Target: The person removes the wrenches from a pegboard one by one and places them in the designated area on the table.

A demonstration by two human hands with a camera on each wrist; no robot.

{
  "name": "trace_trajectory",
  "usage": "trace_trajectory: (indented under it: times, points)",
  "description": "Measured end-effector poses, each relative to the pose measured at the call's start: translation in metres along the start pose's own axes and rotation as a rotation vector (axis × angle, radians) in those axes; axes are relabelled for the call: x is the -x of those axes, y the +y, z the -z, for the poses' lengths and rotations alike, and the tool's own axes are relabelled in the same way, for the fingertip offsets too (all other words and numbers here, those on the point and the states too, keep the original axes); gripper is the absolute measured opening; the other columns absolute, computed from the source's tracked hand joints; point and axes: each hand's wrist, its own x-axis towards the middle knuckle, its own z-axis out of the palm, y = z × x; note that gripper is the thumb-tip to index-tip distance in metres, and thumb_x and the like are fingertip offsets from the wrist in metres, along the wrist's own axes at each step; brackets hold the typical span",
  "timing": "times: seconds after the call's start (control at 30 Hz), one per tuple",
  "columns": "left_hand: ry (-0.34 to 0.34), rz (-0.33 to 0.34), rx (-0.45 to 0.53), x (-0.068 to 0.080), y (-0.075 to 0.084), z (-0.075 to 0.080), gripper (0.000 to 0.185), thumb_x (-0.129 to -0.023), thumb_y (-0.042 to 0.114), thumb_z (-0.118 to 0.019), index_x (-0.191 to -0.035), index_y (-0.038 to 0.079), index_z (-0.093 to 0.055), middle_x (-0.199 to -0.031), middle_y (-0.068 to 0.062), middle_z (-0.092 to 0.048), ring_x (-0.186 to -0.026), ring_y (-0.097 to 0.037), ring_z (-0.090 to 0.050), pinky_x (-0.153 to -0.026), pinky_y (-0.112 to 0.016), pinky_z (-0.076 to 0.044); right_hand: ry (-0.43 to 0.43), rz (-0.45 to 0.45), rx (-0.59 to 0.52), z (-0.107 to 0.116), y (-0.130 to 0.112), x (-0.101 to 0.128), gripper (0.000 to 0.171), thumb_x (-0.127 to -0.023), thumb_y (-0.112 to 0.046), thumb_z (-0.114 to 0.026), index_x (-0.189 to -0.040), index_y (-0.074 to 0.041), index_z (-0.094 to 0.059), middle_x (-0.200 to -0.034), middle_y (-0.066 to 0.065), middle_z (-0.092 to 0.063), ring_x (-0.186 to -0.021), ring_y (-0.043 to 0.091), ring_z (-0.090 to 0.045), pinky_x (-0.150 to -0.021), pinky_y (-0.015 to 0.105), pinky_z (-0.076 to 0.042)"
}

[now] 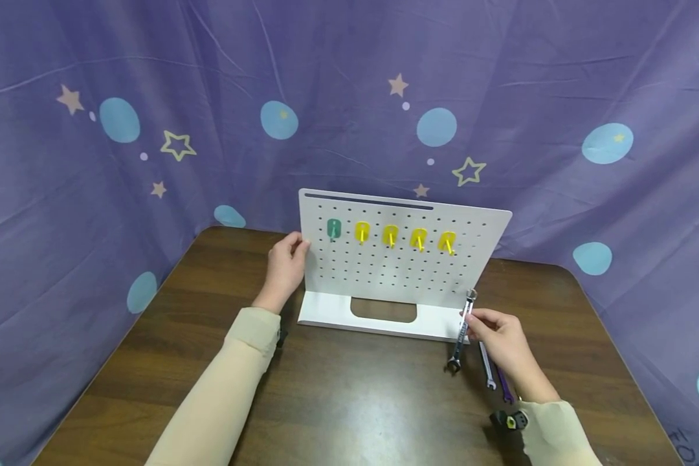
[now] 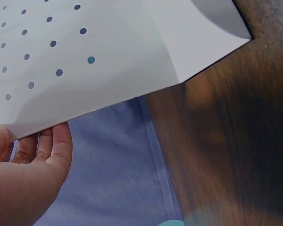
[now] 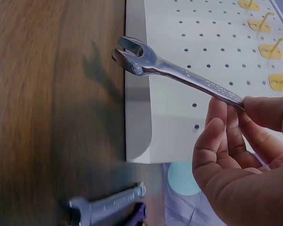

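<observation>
A white pegboard (image 1: 384, 272) on a flat foot stands upright on the table, with a green hook (image 1: 334, 229) and several yellow hooks (image 1: 390, 235) in a row. My left hand (image 1: 285, 265) grips the board's left edge, thumb on the front and fingers behind, as the left wrist view shows. In my right hand (image 1: 501, 340) a chrome combination wrench (image 3: 188, 77) is pinched between thumb and fingers. Its open end points down toward the table, in front of the board's right corner. A silver wrench (image 1: 487, 366) and a purple wrench (image 1: 504, 386) lie under that hand.
The brown wooden table (image 1: 349, 401) reaches back to a purple curtain (image 1: 349, 97) with stars and blue dots. The board's foot has a cut-out in its middle. A small black device (image 1: 509, 421) sits at my right wrist.
</observation>
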Motion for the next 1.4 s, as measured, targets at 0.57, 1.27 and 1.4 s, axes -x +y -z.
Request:
trace_trajectory:
  times: [0.57,1.27,1.4]
  points:
    - [-0.003,-0.02,-0.01,-0.003,0.0,0.0,0.015,-0.106,0.011,-0.057,-0.101,-0.001,-0.065,-0.094,-0.017,-0.067,-0.085,-0.028,-0.058,-0.073,-0.041,-0.048,0.013,-0.04,0.076,0.034,0.014,0.011,0.037,-0.103,-0.021,-0.065,-0.121,0.011,-0.067,-0.109,0.02,-0.071,-0.082,0.014,-0.066,-0.073,0.028,-0.057]
    - [-0.017,0.008,-0.014,-0.001,0.002,0.001,0.018,-0.107,0.014,-0.055,-0.107,0.0,-0.067,-0.104,-0.019,-0.069,-0.093,-0.03,-0.062,-0.079,-0.045,-0.051,0.039,-0.134,0.048,0.073,0.039,0.024,0.044,-0.102,-0.025,-0.067,-0.123,0.013,-0.064,-0.096,0.006,-0.073,-0.08,0.011,-0.065,-0.07,0.029,-0.056]
    - [-0.023,0.02,-0.013,-0.001,0.001,0.0,0.019,-0.107,0.014,-0.055,-0.107,0.0,-0.066,-0.106,-0.019,-0.069,-0.096,-0.03,-0.063,-0.081,-0.046,-0.052,0.033,-0.132,0.012,0.081,0.047,0.027,0.042,-0.102,-0.02,-0.066,-0.122,0.017,-0.063,-0.093,0.006,-0.072,-0.078,0.01,-0.064,-0.069,0.029,-0.057]
